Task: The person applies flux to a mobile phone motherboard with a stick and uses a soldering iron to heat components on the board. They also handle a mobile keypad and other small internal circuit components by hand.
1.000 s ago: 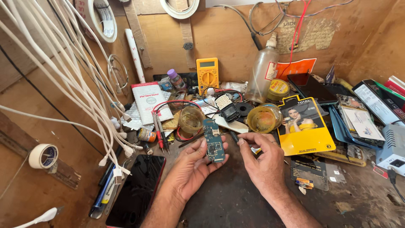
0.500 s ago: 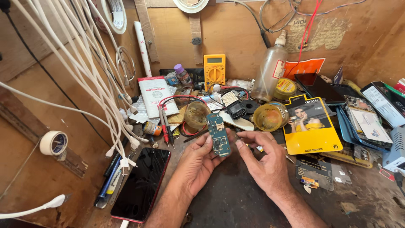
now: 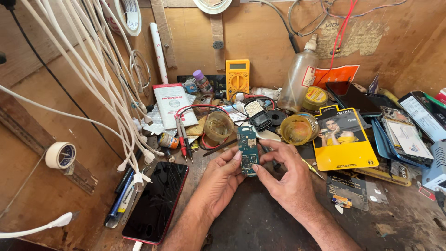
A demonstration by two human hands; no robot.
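Left hand (image 3: 218, 179): I am pinching the circuit board's left edge.
Right hand (image 3: 290, 179): I am gripping its right edge.
Circuit board (image 3: 247, 149): standing upright at frame centre, above the bench (image 3: 260, 223).

Head view of a cluttered repair counter (image 3: 260, 223). The left hand (image 3: 218, 181) and right hand (image 3: 288, 179) together hold a small blue-green circuit board (image 3: 248, 149) upright between their fingertips, the left at its left edge, the right at its lower right corner. Just behind the board lie a keypad phone front (image 3: 258, 114), a clear cup (image 3: 218, 126) and an amber round tub (image 3: 298, 129). A yellow multimeter (image 3: 237, 77) leans on the back wall beside a clear plastic squeeze bottle (image 3: 299, 79). Left of the hands, a red-edged smartphone (image 3: 155, 202) lies screen up. White cables (image 3: 88, 74) hang at left; a yellow package (image 3: 343, 139) lies at right.
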